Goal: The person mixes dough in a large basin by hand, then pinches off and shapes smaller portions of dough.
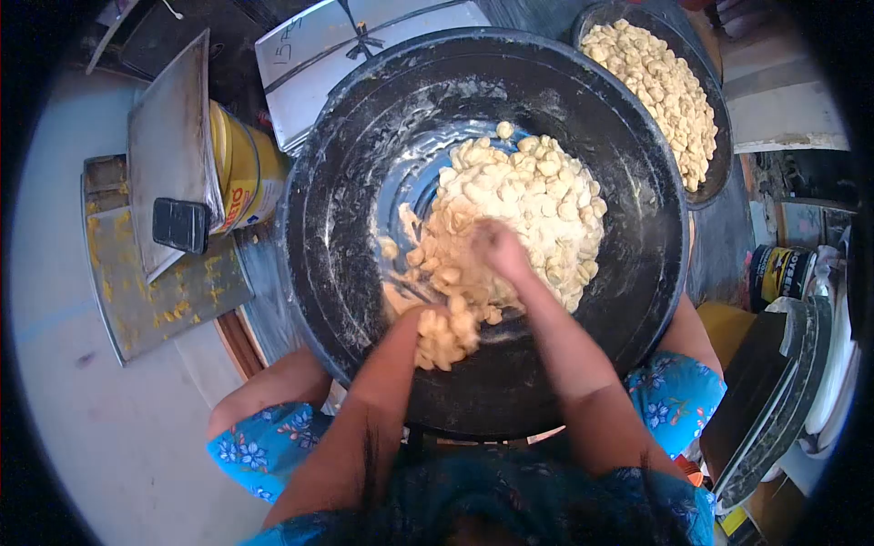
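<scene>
A large black tub (pixel 492 400) with a floury inner wall stands between the person's knees. Pale, flour-dusted dough pieces (pixel 546 196) are heaped in its middle and right part. My left hand (pixel 423 323) is low in the tub at the near left, among a cluster of dough pieces (pixel 446 338); its fingers are mostly hidden by the pieces and by blur. Over the middle of the heap is my right hand (pixel 499 247), blurred, with its fingers curled in; what it holds, if anything, is too smeared to make out.
A dark oval basin (pixel 719 118) of similar pieces stands at the back right. A white tied box (pixel 319 55) is behind the tub. At left are a yellow bucket (pixel 250 168), a leaning board (pixel 168 136) and a phone (pixel 180 225). A jar (pixel 781 273) stands at right.
</scene>
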